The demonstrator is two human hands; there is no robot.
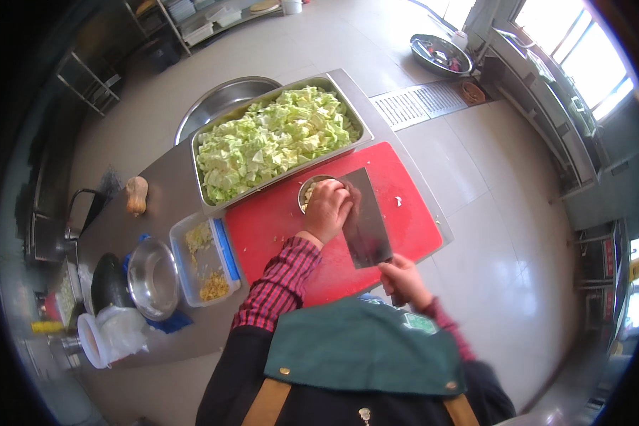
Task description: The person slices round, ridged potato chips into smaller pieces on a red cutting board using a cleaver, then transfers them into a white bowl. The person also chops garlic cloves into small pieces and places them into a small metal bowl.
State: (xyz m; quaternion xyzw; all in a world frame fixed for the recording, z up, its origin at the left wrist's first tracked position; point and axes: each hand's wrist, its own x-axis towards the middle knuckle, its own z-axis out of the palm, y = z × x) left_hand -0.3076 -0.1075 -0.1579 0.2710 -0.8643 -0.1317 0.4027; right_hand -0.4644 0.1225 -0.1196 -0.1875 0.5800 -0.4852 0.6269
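My right hand [402, 279] grips the handle of a broad cleaver [368, 229], its blade tilted over the red cutting board [277, 255]. Against the upper part of the blade, my left hand [327, 209] rests with bent fingers, above the edge of a small metal bowl [301, 194]. Pale chopped pieces show in the bowl, partly hidden by that hand. A few white scraps [398, 201] lie on the board. Behind it stands a deep steel pan [261, 187] heaped with cut cabbage [277, 138].
Left of the board are a clear plastic container [180, 261] with two chopped heaps, a steel bowl [153, 279], a dark green gourd [108, 282] and a butternut squash [137, 195]. A large round basin [218, 98] is behind the pan. A floor drain grate [420, 104] lies beyond the table [165, 170].
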